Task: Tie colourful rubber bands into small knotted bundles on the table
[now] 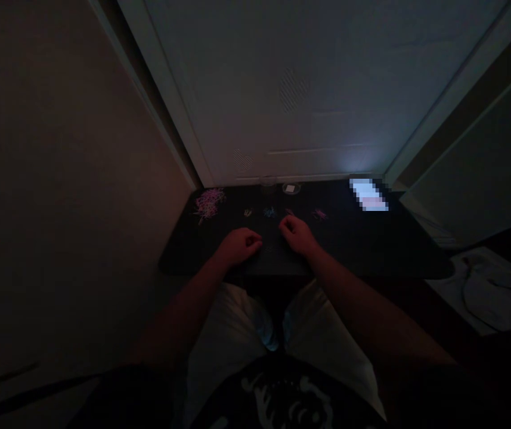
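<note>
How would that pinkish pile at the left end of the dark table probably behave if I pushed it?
The pinkish pile would likely spread rather than slide as one block, since it looks like many loose, thin pieces. Each piece is probably light, being so slender. They seem unlikely to roll far, lying tangled across each other.
</note>
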Tool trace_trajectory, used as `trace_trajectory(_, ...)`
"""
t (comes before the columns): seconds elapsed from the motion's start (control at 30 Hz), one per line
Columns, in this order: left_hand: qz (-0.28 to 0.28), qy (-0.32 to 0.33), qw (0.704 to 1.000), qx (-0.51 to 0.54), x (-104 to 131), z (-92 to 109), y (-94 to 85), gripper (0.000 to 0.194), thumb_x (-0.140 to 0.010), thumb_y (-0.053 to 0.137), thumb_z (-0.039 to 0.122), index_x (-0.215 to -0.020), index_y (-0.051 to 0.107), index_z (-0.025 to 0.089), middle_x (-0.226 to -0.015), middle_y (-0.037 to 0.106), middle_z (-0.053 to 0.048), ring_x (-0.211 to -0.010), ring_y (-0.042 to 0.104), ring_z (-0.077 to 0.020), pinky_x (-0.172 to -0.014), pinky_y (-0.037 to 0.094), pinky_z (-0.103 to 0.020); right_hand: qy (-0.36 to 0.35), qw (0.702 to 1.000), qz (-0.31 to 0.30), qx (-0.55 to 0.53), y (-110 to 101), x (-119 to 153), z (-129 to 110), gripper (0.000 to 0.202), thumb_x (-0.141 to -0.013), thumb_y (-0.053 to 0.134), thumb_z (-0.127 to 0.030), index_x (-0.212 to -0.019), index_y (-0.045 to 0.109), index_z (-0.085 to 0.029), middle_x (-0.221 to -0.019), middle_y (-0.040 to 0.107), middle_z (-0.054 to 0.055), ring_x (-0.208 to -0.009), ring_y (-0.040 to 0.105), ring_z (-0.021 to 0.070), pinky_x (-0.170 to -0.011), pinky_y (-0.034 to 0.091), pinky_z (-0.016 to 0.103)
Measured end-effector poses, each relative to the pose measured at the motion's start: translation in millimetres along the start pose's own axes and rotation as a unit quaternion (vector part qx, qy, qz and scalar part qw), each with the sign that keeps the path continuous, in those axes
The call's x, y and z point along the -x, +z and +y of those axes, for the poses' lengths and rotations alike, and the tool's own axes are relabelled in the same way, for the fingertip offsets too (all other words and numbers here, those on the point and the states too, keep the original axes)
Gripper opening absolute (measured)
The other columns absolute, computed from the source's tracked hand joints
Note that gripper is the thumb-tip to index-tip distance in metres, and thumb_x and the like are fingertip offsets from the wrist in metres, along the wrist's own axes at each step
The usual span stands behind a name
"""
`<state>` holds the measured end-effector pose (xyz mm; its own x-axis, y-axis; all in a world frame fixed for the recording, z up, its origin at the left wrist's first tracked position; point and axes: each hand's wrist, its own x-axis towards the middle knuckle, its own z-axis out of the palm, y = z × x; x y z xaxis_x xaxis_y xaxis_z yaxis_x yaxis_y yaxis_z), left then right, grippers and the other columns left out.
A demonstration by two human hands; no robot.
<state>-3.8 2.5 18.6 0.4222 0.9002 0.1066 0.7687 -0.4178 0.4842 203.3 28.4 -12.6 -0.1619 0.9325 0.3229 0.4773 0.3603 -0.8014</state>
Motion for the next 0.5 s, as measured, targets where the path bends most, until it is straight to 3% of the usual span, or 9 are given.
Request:
trace_trajectory(0.2, 0.037, 0.008, 0.999, 0.006, 16, 15, 21.9, 0.024, -0.077, 0.056, 0.035, -0.092, 0.069, 0.022, -0.088, 0.064, -0.004, -0.081, 0.058, -0.0163, -0.074, 0.045, -0.028, 0.000, 1.000, -0.005, 0.021, 0, 3, -3, 0.010, -0.078, 0.047, -0.024, -0.072, 0.052, -0.018, -0.066, 0.054, -0.001, -0.062, 0.047, 0.0122, -0.059, 0.036, 0.024)
trace_trajectory(0.33, 0.054, -0.003, 0.999, 0.009, 16, 13, 25.0, 0.022, -0.081, 0.051, 0.034, -0.082, 0.069, 0.021, -0.085, 0.063, -0.004, -0.079, 0.057, -0.0161, -0.071, 0.043, -0.028, -0.004, 0.999, -0.006, 0.049, -1, 4, -5, 0.010, -0.078, 0.047, -0.024, -0.073, 0.053, -0.018, -0.067, 0.055, 0.000, -0.063, 0.048, 0.0127, -0.060, 0.036, 0.024)
trace_trajectory(0.5, 0.073, -0.012, 0.997, 0.036, 17, 10, 24.5, 0.024, -0.084, 0.049, 0.036, -0.083, 0.066, 0.019, -0.085, 0.064, -0.004, -0.079, 0.058, -0.0162, -0.072, 0.043, -0.028, -0.004, 0.998, -0.007, 0.061, 0, 3, -4, 0.011, -0.079, 0.047, -0.024, -0.074, 0.055, -0.018, -0.068, 0.056, 0.001, -0.064, 0.049, 0.0132, -0.060, 0.036, 0.025)
